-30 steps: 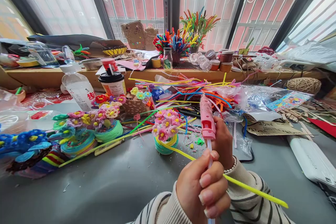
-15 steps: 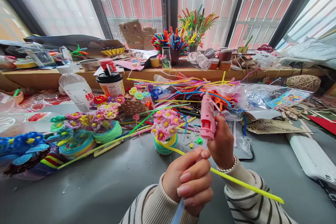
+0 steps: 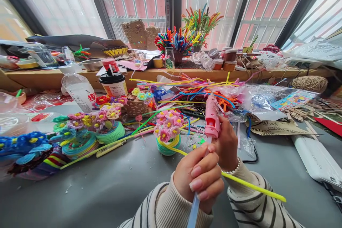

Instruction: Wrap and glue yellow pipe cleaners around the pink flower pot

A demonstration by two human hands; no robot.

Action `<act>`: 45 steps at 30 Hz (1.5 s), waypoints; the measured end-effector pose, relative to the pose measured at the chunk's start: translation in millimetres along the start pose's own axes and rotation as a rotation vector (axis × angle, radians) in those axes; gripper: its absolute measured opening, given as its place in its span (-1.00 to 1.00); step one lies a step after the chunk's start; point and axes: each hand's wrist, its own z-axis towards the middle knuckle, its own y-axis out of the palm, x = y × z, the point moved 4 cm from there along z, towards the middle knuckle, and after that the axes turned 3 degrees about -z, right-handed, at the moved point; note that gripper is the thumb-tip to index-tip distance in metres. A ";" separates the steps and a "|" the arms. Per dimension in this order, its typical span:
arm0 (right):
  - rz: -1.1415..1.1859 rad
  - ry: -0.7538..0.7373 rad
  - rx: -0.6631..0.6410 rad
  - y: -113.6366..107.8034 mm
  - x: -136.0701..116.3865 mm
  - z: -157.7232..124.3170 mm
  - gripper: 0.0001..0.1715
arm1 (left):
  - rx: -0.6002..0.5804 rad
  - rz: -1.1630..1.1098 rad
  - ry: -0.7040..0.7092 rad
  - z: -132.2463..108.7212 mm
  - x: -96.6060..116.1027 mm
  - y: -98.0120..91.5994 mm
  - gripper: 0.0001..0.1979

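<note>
My right hand [image 3: 227, 144] is closed round a pink hot glue gun [image 3: 212, 117], its nozzle pointing away from me. In my left hand [image 3: 200, 178] is a long translucent glue stick [image 3: 193, 212], gripped by curled fingers, its upper end at the back of the gun. A yellow pipe cleaner [image 3: 253, 186] runs behind my left hand and over my right wrist. Its far end reaches a small pot [image 3: 167, 148] wrapped in teal and yellow, which holds pink fuzzy flowers [image 3: 169, 124].
More wrapped flower pots [image 3: 109, 133] stand at left, near a plastic bottle [image 3: 77, 87] and a lidded cup [image 3: 113, 83]. A pile of loose pipe cleaners [image 3: 187, 92] lies behind the glue gun. At right are a white device [image 3: 317, 158] and a cardboard piece [image 3: 283, 128].
My left hand has moved slightly right and up with the glue stick, closer to the gun. The glue gun has tilted a little; the yellow pipe cleaner's near end has shifted slightly.
</note>
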 end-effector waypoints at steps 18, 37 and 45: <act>0.085 0.018 0.011 -5.6 10.5 6.6 -0.80 | 0.162 1.166 0.207 -8.2 12.6 -26.0 -0.63; 0.501 0.831 -0.549 -14.8 48.5 -21.3 -0.60 | -0.185 2.469 1.072 -65.6 34.2 -36.8 -0.64; 0.594 0.801 -0.759 1.7 28.6 -40.2 -0.64 | -0.167 2.395 1.060 -76.1 40.3 -40.2 -0.55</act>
